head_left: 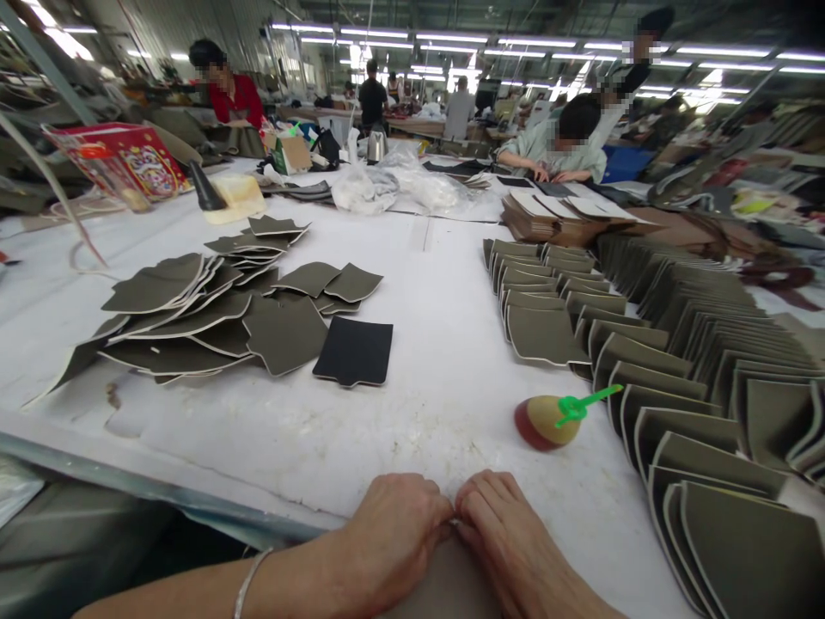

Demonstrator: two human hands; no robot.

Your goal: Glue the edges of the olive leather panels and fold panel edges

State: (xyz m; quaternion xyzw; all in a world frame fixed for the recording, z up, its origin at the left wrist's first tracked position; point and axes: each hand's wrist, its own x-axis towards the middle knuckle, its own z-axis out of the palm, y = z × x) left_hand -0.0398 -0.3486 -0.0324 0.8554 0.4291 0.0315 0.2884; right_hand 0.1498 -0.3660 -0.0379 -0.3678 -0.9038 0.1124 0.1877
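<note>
Fluorescent tubes (374, 33) hung beyond the white-covered bench (438, 301). Nearer than the green-nozzled squeeze bottle (545, 421), the left hand (400, 520) and right hand (506, 529) pinched a gray-brown panel (444, 580); a black panel (354, 351) lay left of the bottle.

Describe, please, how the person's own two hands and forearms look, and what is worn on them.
The left hand and right hand are bare, without gloves. No sleeve shows on the visible part of either forearm. A thin, pale, silvery bracelet circles the left arm near the wrist; none is visible on the right.
</note>
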